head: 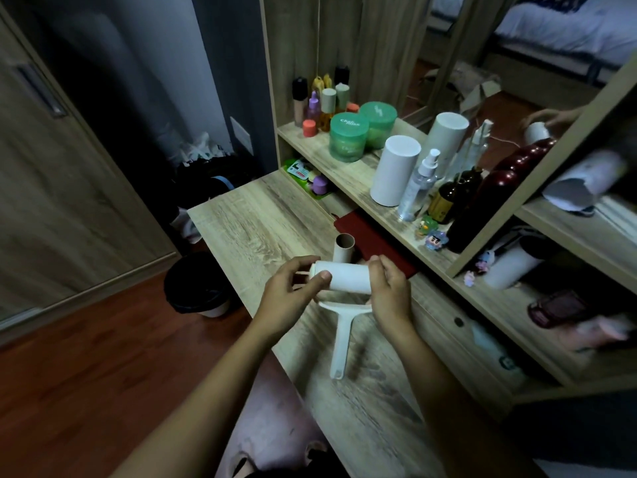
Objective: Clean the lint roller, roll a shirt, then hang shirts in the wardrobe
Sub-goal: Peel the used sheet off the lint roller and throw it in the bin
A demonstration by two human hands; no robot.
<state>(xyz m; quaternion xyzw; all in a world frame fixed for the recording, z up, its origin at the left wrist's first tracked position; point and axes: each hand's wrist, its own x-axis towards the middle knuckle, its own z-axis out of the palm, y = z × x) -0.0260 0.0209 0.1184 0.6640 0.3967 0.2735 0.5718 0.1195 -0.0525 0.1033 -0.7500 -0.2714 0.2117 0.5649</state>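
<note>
Above the wooden desk [262, 219], my left hand [287, 293] and my right hand [389, 293] hold a white lint roll [344, 276] lying sideways, one hand at each end. Directly below the roll, the white lint roller handle [341, 336] lies on the desk, its frame toward the roll and its grip pointing toward me. A bare brown cardboard tube [344, 248] stands upright on the desk just behind the roll. No shirt is in view.
A shelf [355, 174] to the right carries green jars [348, 138], two white cylinders [394, 170], spray bottles and dark bottles. A red notebook [372, 239] lies under the shelf. A black-lined bin [196, 284] stands on the floor left of the desk, beside a wardrobe door [51, 167].
</note>
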